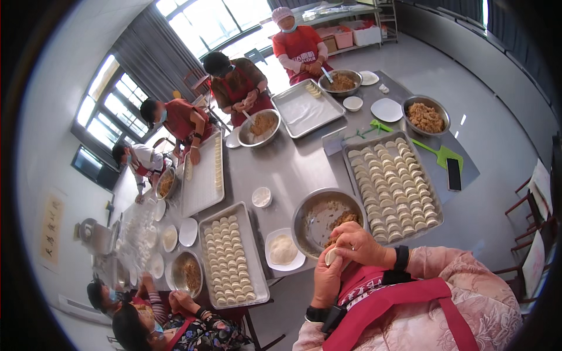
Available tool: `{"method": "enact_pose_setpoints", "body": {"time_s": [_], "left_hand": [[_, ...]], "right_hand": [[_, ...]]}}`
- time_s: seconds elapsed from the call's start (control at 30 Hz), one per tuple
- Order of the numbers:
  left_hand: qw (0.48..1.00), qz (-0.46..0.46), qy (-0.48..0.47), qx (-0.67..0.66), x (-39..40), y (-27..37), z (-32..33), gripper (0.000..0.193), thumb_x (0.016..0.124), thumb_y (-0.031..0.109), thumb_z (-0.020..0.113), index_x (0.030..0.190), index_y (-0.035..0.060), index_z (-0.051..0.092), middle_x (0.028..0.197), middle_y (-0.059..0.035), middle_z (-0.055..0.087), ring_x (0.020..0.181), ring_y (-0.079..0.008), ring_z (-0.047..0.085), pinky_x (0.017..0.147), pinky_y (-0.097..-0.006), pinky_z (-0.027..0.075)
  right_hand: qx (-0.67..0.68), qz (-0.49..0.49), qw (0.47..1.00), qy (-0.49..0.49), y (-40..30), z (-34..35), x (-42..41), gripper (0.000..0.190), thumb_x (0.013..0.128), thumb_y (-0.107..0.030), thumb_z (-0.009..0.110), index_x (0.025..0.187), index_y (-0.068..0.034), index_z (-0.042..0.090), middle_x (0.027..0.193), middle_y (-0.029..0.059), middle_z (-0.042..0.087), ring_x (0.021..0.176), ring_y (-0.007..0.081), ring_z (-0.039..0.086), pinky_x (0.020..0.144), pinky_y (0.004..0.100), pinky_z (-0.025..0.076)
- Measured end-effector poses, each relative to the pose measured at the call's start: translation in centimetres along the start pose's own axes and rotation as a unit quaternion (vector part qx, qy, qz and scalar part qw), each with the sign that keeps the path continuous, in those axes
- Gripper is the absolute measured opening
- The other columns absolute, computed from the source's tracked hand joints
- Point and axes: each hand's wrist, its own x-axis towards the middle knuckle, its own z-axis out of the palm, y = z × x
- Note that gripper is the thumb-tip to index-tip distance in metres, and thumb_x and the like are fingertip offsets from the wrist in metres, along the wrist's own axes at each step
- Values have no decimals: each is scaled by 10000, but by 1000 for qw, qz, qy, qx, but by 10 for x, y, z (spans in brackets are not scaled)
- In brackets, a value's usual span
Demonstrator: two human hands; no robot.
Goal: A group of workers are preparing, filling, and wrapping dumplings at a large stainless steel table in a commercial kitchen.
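A folded dumpling (pixel 331 256) of pale dough is held between my two hands, just over the table's near edge. My left hand (pixel 327 276) holds it from below, and the fingers of my right hand (pixel 358 245) press at its upper edge. Right behind my hands stands a steel bowl (pixel 307 215) with some brown filling (pixel 344 218) along its near side. Left of the bowl, a white plate (pixel 285 265) bears a pale heap of flour or dough. A metal tray (pixel 440 219) filled with rows of dumplings lies to the right of the bowl.
Another dumpling tray (pixel 263 285) lies at the left. Beyond are a small white bowl (pixel 262 197), a steel bowl of filling (pixel 425 115), a green fly swatter (pixel 443 153) and a phone (pixel 454 174). Several people work around the steel table (pixel 303 162); a co-worker's hands (pixel 182 300) are at the lower left.
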Motion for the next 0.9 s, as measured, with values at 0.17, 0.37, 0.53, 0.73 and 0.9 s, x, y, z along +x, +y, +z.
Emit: {"method": "enact_pose_setpoints", "body": {"time_s": [0.17, 0.37, 0.53, 0.73, 0.9], "left_hand": [[997, 40, -1, 60, 5, -15, 30, 393, 864, 14, 519, 1239, 27, 403, 1173, -104, 494, 1052, -194, 522, 904, -319, 460], [982, 86, -13, 169, -1, -30, 72, 516, 831, -1, 557, 1302, 32, 350, 1168, -93, 508, 1044, -158, 511, 884, -278, 443], [928, 129, -23, 348, -3, -32, 96, 490, 807, 21, 606, 1260, 22, 420, 1117, -62, 547, 987, -104, 521, 842, -233, 437], [923, 115, 33, 365, -10, -49, 110, 344, 817, 76, 631, 1140, 3, 534, 999, -24, 592, 874, -91, 556, 784, -221, 457], [947, 139, 88, 276, -11, -55, 129, 335, 827, 111, 638, 1134, 14, 541, 985, -19, 593, 861, -75, 542, 747, -209, 449]], "right_hand": [[11, 14, 999, 46, -4, -29, -8, 118, 711, -122, 673, 779, -51, 609, 1014, 90, 572, 985, 266, 513, 852, 356, 412], [6, -45, 999, 16, -5, -77, -27, 104, 696, -120, 651, 772, -64, 610, 1017, 87, 568, 1018, 284, 500, 868, 361, 412], [-62, -119, 990, -38, -13, -108, -30, 151, 684, -151, 664, 805, -71, 622, 1014, 69, 571, 1022, 272, 506, 854, 350, 432], [-45, -24, 999, 12, -11, -120, -51, 289, 687, -227, 684, 912, -63, 604, 1000, 88, 577, 969, 281, 526, 816, 354, 442], [-2, 29, 999, 25, -4, -125, -60, 264, 718, -224, 668, 894, -37, 608, 874, 94, 609, 853, 275, 559, 742, 362, 451]]}}
